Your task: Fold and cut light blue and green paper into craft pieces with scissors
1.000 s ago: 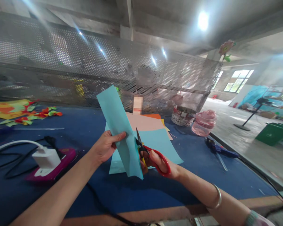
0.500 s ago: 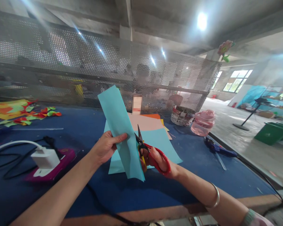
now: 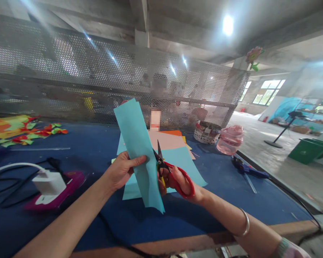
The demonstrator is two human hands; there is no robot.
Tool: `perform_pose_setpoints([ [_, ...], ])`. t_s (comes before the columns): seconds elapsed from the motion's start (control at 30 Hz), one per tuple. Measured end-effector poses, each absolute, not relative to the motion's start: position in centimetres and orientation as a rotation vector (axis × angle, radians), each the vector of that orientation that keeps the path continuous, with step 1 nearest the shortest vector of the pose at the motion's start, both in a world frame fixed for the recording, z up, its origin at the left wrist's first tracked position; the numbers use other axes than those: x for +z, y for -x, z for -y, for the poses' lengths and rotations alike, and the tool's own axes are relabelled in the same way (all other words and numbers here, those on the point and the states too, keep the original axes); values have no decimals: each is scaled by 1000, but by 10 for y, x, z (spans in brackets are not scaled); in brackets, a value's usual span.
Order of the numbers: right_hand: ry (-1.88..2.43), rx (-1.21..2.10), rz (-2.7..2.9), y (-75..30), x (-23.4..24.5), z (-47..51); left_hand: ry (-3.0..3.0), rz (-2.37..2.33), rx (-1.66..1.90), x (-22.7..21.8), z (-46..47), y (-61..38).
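- One long, flat strip of turquoise paper (image 3: 136, 150) stands slightly tilted, just above the left part of a stack of coloured paper sheets (image 3: 188, 172).
- The left hand (image 3: 121, 171) pinches that strip firmly, thumb across its face.
- The right hand (image 3: 181, 184) is closed through the loops of red-handled scissors (image 3: 184, 188); the pointed steel blades stand part open, right at the strip's edge, though whether they bite the paper I cannot tell.
- The stack shows matte pale blue, peach, orange and yellow layers, and rests on a blue-covered worktable (image 3: 161, 229).
- Beyond the stack, to the right, sit a woven basket (image 3: 206, 133) and a translucent pink plastic jar (image 3: 229, 140); a blue glue gun (image 3: 244, 168) lies nearer.
- Left of the stack, a white charger (image 3: 48, 182) rests on a magenta object (image 3: 72, 181), with black cables about it; further left lies a heap of cut-paper shapes (image 3: 16, 130).
- Behind the stack rises a perforated metal screen (image 3: 97, 71), blurring what lies past it.
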State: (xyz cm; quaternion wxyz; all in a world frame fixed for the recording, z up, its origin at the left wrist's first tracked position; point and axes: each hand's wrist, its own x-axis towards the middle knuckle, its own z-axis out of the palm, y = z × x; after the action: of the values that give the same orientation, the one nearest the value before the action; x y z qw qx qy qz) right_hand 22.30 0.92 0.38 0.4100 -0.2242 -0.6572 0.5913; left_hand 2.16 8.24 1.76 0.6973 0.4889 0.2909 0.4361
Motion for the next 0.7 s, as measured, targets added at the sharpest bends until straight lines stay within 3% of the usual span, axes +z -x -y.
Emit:
perform_pose_setpoints([
  [0.57, 1003, 1410, 1603, -219, 6, -7, -1094, -648, 1012, 25, -71, -26],
  [0.7, 939, 1405, 1650, -220, 5, -5, -1104, -641, 1019, 25, -71, -27],
])
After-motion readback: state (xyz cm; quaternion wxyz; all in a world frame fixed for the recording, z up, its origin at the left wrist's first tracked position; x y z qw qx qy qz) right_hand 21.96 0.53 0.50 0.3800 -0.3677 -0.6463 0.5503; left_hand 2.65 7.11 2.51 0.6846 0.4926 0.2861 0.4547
